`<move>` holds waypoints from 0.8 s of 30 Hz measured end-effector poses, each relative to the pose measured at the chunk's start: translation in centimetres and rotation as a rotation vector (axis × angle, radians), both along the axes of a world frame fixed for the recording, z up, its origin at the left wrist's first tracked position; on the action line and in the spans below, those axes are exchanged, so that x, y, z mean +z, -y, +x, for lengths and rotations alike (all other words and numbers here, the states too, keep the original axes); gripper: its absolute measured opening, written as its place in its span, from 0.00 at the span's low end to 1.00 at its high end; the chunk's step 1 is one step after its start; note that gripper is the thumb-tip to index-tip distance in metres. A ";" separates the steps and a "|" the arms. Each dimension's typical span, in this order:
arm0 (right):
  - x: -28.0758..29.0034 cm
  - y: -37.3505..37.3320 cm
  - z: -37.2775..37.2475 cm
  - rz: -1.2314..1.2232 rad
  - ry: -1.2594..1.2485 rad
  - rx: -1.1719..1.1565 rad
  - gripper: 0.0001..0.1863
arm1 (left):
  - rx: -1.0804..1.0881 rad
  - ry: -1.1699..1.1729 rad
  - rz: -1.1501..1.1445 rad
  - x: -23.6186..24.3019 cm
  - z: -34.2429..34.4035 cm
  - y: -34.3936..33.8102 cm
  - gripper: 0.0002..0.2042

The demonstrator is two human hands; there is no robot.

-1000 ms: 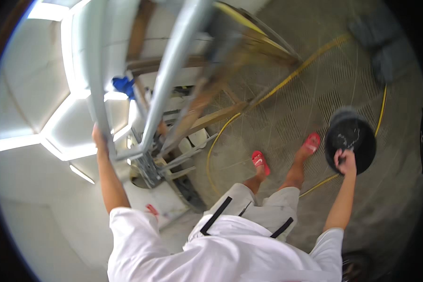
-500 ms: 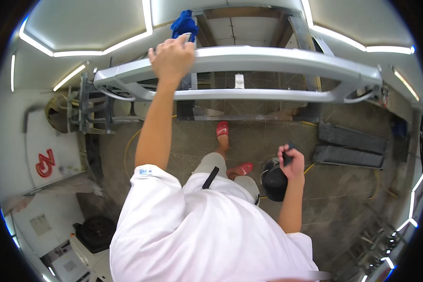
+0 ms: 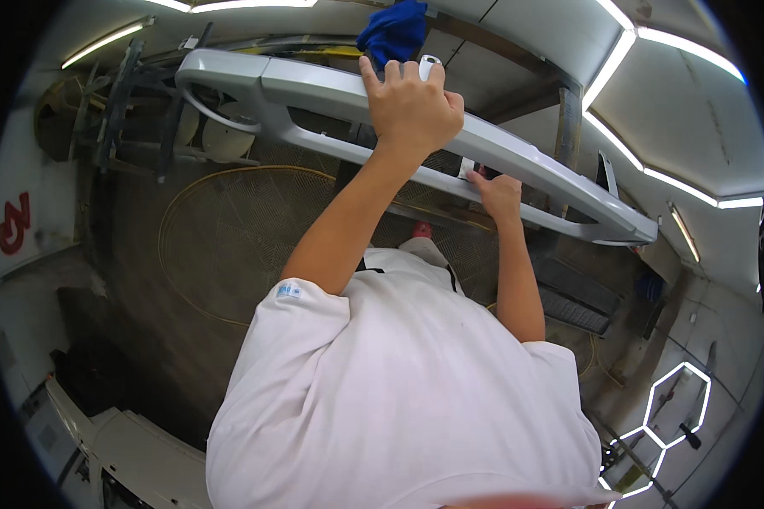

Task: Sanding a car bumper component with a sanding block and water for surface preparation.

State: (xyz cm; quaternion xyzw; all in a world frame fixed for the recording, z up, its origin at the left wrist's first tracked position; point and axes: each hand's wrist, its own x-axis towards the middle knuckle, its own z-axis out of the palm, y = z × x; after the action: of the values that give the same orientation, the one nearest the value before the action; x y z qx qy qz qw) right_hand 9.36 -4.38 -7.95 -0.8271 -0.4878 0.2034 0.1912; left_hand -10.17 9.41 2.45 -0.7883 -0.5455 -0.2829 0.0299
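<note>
Silver-grey, long curved bumper-like frame (image 3: pixel 314 85) sits directly beneath left hand (image 3: pixel 416 114), fingers spread wide; right hand (image 3: pixel 501 197) at its lower bar (image 3: pixel 333 145), closure hidden. Uneven pressure could tip it.

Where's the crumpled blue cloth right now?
Head view, at the top edge near the middle: the crumpled blue cloth shows just above the left hand, beyond the silver frame.
</note>
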 end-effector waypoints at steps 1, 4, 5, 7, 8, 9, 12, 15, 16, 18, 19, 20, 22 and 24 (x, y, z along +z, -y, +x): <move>0.9 -0.5 0.0 -0.068 -0.010 0.072 0.31 | -0.016 0.007 0.005 0.0 0.0 -0.2 0.20; 1.6 -2.6 0.4 -0.172 0.025 0.172 0.38 | -0.005 -0.007 -0.004 -0.2 0.0 -0.2 0.20; 0.8 -3.1 1.3 -0.164 0.031 0.172 0.38 | -0.021 -0.015 -0.022 0.1 0.3 -0.3 0.20; -1.2 -3.9 2.8 -0.045 -0.099 0.170 0.44 | -0.015 -0.018 -0.005 0.2 0.4 -0.2 0.20; -1.6 -4.2 3.2 -0.083 -0.192 0.172 0.47 | -0.009 -0.026 0.004 0.1 0.4 -0.1 0.19; -2.0 -3.7 3.7 -0.079 -0.192 0.181 0.47 | -0.001 -0.027 0.009 0.1 0.5 0.1 0.19; 0.3 -3.0 1.4 -0.097 -0.084 0.348 0.34 | 0.054 -0.057 0.000 -0.8 -0.5 -0.1 0.20; -0.9 -3.2 2.9 -0.042 -0.012 0.367 0.29 | 0.065 -0.034 0.013 -0.4 -0.4 0.1 0.20; -3.9 -3.6 5.4 0.094 0.046 0.355 0.27 | 0.044 -0.044 -0.003 -0.1 0.3 -0.2 0.20; -8.2 -4.2 9.2 0.283 0.279 0.370 0.23 | 0.022 -0.072 -0.045 0.2 1.5 -0.7 0.21; -8.1 -4.4 9.6 0.285 0.270 0.389 0.23 | 0.041 -0.076 -0.047 0.2 1.3 -0.7 0.21; -8.0 -4.5 10.1 0.216 -0.142 0.324 0.24 | 0.042 -0.079 -0.065 0.1 1.2 -0.7 0.21; -6.6 -4.5 9.2 0.123 -0.558 0.267 0.26 | 0.065 -0.087 -0.090 -0.3 0.9 -0.7 0.21; -1.4 -3.7 5.5 0.036 -0.605 0.270 0.24 | 0.101 -0.121 -0.134 -0.8 -0.3 -0.2 0.22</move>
State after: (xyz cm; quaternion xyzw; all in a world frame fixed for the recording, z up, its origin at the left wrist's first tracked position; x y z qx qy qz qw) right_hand 14.89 -0.68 -9.36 -0.6536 -0.5176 0.4547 0.3131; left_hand -10.44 9.62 1.69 -0.7755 -0.5997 -0.1958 0.0240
